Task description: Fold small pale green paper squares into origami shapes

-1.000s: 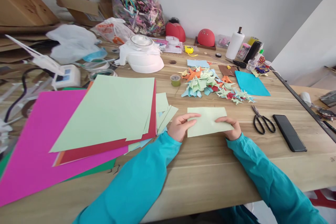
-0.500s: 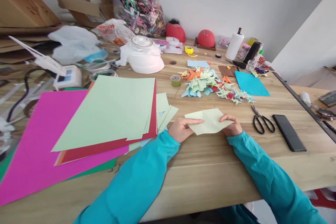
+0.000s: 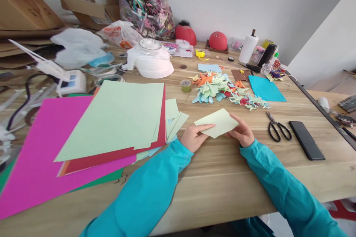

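Observation:
A small pale green sheet of paper (image 3: 217, 122) is held between both hands just above the wooden table (image 3: 222, 177), turned so its corners point up and down. My left hand (image 3: 194, 137) pinches its left corner, forefinger laid along the edge. My right hand (image 3: 242, 132) grips the right side from beneath, fingers curled under the sheet. Both sleeves are teal.
Large coloured sheets (image 3: 83, 137) lie stacked at left. A heap of folded paper figures (image 3: 222, 90) sits beyond the hands, with a blue sheet (image 3: 265, 88) to its right. Black scissors (image 3: 278, 127) and a dark phone (image 3: 306, 140) lie at right. Clutter fills the far left and back.
The green sheet lay flat as a rectangle a second ago. It has been lifted and turned, so that it now stands diamond-wise between the hands. The hands moved slightly up.

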The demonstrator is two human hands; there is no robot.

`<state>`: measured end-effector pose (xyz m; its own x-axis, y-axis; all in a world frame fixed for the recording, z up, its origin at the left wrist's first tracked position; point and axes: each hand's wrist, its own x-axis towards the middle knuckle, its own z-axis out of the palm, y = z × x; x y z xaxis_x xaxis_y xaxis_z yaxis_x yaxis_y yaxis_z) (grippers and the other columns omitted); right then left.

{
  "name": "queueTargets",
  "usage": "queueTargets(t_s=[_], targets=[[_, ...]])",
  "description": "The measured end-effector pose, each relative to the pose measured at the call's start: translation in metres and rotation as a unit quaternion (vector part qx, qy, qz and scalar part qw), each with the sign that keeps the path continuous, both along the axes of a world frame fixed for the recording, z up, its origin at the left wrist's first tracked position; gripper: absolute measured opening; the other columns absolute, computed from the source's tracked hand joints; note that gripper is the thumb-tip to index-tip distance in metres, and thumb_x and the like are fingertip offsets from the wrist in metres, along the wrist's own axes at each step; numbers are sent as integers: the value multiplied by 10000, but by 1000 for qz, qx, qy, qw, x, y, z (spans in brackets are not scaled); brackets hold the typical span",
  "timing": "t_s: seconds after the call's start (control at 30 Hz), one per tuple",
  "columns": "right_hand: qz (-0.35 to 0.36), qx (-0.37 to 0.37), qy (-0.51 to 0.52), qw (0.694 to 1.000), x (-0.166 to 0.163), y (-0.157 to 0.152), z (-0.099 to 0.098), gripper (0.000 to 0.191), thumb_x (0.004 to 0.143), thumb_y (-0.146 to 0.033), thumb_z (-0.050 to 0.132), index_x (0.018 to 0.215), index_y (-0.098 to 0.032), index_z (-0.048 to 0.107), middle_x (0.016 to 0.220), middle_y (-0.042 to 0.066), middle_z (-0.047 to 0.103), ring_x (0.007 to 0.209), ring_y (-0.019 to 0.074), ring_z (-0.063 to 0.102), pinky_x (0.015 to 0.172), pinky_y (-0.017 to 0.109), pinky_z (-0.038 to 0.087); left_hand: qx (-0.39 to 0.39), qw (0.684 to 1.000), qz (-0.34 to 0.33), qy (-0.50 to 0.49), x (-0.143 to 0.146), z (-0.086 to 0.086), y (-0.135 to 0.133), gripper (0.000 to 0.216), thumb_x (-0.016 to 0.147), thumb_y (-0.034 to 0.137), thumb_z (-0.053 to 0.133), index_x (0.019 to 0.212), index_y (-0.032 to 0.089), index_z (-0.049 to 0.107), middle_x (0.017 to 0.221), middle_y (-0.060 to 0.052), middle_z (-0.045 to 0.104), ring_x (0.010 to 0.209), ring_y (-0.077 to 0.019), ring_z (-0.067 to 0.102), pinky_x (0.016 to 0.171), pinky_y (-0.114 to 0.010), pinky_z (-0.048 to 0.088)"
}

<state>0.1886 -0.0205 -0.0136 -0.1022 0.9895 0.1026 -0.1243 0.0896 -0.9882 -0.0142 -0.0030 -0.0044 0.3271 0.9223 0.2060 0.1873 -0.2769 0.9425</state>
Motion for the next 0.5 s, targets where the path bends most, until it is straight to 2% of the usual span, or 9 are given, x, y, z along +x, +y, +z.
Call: queueTargets(t_s=[0.07,0.13,0.27,0.4,0.5], targets=[[-6,20,-48,999,1,1,0,432,567,-318,720,981,-237,629,861,41,638,685,170,596,599,299,500,13,999,-28,7,0,0,-1,266,662,232,605,914,198,682,997,-50,661,972,-220,587,911,-333,430],[-7,22,-77,997,2,2,0,344,543,-325,736,865,-223,673,888,47,648,756,192,595,660,313,497,21,999,-45,7,0,1,-2,252,665,232,607,902,195,687,980,-55,667,953,-220,596,890,-325,446],[-15,21,-96,995,2,2,2,315,544,-315,739,838,-215,686,839,43,674,818,213,598,736,337,481,14,999,-35,-5,-2,5,-1,218,678,240,606,869,186,696,935,-56,682,887,-212,619,832,-305,478],[-47,43,-112,992,1,0,5,257,571,-337,720,798,-219,693,791,40,682,801,212,602,724,338,478,-11,1000,0,-14,-1,10,-2,207,674,295,626,822,173,705,875,-55,694,827,-204,627,779,-289,496],[-94,65,-100,988,1,0,5,220,557,-347,726,733,-219,692,744,36,673,754,206,602,693,336,473,-8,999,3,-35,0,13,-4,202,672,300,634,803,166,707,897,-58,688,843,-205,618,793,-292,485]])
